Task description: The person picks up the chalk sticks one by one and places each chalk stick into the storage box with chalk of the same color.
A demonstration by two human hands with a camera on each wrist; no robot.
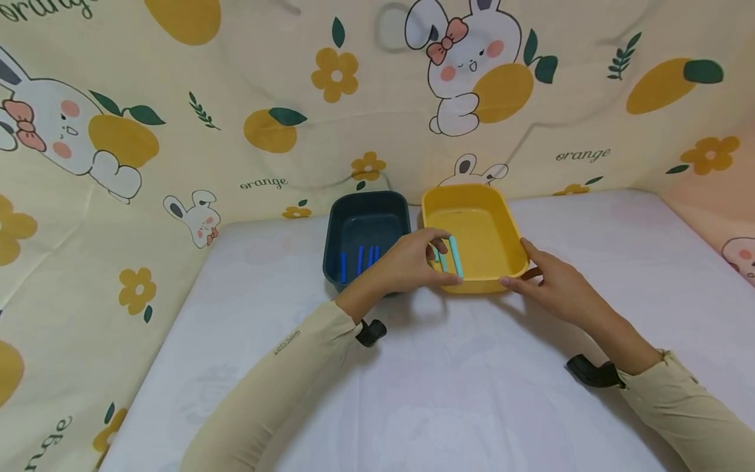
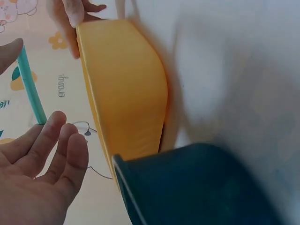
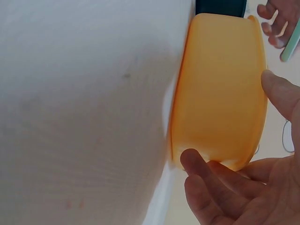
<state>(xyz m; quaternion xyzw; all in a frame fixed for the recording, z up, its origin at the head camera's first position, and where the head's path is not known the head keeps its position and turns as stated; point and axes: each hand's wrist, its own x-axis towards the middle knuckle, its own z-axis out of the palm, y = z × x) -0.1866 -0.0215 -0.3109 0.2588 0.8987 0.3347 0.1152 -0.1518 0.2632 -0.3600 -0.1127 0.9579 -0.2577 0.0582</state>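
My left hand (image 1: 407, 262) pinches a turquoise stick (image 1: 456, 255) by its two ends, above the near left part of a yellow bin (image 1: 483, 223). In the left wrist view the stick (image 2: 31, 86) spans from thumb to fingertip, with the other fingers spread. More turquoise (image 1: 443, 262) sticks show in the yellow bin behind that hand. My right hand (image 1: 557, 288) holds the bin's near right corner, thumb at the front rim and fingers along the side, as the right wrist view of the bin (image 3: 220, 89) also shows.
Left of the yellow bin stands a dark blue bin (image 1: 368, 223) with several blue sticks (image 1: 360, 260) in its near end, partly covered by my left hand. Both sit on a white-covered table (image 1: 413, 393). A printed cloth (image 1: 366, 98) rises right behind them.
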